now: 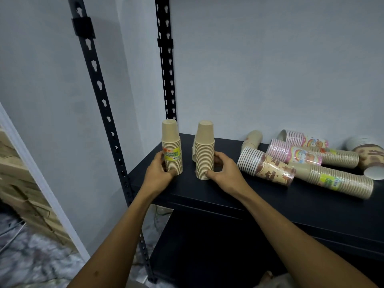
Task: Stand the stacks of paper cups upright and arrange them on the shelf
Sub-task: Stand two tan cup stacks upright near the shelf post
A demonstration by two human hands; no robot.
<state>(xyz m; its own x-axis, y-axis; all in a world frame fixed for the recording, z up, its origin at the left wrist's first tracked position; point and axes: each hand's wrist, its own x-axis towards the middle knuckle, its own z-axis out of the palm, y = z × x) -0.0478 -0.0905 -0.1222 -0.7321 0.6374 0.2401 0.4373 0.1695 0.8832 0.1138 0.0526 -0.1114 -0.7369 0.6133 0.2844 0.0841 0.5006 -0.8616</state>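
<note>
Your left hand (pixel 159 170) grips the labelled stack (pixel 172 148), upright at the shelf's (pixel 207 196) left end; your right hand (pixel 221 169) grips the plain stack (pixel 204 150) just beside it; other stacks (pixel 301 163) lie toppled to the right.

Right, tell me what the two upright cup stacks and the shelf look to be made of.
Labelled stack in the left hand: matte tan paper, probably, with fine ribbed rims, perhaps film-wrapped. Plain stack in the right hand: the same dull kraft-like paper. Shelf: likely painted metal, smooth dark board with slotted uprights.
</note>
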